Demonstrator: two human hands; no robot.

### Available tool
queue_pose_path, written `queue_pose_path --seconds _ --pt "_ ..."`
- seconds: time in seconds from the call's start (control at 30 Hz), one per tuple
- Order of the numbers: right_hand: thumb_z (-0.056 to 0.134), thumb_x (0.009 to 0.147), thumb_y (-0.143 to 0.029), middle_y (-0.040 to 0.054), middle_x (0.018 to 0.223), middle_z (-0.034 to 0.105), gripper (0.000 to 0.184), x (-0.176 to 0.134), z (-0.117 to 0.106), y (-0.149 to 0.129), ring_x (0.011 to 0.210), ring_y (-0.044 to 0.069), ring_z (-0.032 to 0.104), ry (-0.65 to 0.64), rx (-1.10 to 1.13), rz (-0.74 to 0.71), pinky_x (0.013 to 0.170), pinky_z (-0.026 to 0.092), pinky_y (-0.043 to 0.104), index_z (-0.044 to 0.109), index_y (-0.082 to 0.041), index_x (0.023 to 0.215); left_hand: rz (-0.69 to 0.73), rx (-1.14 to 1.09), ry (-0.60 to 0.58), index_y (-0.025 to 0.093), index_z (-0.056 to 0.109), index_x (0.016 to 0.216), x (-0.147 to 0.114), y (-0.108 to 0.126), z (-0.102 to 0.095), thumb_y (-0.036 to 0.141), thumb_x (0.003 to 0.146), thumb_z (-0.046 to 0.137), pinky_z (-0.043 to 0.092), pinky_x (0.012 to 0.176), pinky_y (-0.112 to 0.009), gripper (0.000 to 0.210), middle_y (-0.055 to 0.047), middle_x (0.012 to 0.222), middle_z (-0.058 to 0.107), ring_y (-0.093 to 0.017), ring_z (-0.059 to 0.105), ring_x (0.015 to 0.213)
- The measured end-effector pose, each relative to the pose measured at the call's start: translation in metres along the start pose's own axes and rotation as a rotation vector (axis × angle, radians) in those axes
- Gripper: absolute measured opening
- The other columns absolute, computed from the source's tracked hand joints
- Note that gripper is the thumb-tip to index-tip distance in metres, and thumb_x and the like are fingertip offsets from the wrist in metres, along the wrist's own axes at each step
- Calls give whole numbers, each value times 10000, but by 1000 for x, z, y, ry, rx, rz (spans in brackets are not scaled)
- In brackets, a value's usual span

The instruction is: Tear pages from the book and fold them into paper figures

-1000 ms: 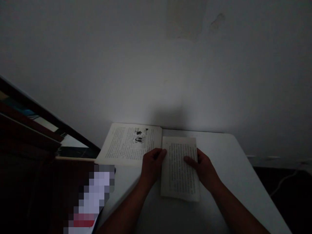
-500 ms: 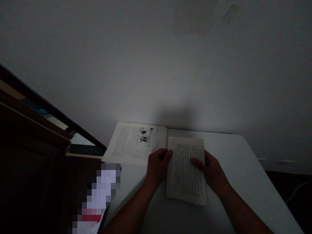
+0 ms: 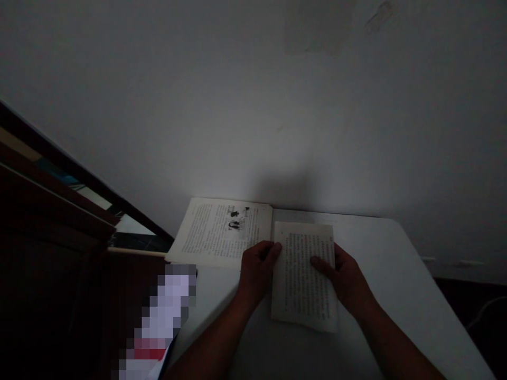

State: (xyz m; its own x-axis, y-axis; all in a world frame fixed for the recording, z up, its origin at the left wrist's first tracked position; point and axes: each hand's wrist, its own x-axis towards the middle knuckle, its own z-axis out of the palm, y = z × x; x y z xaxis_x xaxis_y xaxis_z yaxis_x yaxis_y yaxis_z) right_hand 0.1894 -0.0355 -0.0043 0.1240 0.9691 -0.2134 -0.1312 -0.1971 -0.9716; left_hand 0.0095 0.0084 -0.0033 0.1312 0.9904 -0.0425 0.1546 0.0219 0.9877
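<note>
Dim grey light lies over a white wall [image 3: 217,121] and the white table [image 3: 388,264] pushed up against it. At the far left I have dark reddish-brown furniture [image 3: 39,232], with a slanting dark bar [image 3: 39,145] running down along the wall toward the table's corner. Next comes a pixelated strip [image 3: 170,301], pale with a red band low down, overlapping the table's near left edge; I can't tell what it is. Beyond it, at the back left of the table, a printed page [image 3: 209,227] lies flat, columns of text around a small black-and-white picture.

Then my left hand [image 3: 257,269], in front of that page's right part, its thumb and bent fingers pinched together on the left edge of the printed booklet [image 3: 303,290]. I have the booklet in front of me, just right of the flat page, its text side up toward me; whether its lower end touches the table I can't tell. My right hand [image 3: 348,279] clamps the opposite edge, thumb laid across the print, fingers tucked behind and mostly hidden. Farther right the tabletop slopes away to dark floor, where a pale cable [image 3: 485,311] curves.
</note>
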Motion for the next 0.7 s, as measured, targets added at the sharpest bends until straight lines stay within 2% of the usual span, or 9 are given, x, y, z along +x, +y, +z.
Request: queue_pose_path --seconds 0.7 --pt "671 698 -393 75 976 696 413 1 0 0 839 278 661 33 -81 -5 696 538 401 579 -218 1060 3 25 8 155 649 732 -1 3 2 414 789 539 419 568 -230 286 -8 660 635 -147 573 636"
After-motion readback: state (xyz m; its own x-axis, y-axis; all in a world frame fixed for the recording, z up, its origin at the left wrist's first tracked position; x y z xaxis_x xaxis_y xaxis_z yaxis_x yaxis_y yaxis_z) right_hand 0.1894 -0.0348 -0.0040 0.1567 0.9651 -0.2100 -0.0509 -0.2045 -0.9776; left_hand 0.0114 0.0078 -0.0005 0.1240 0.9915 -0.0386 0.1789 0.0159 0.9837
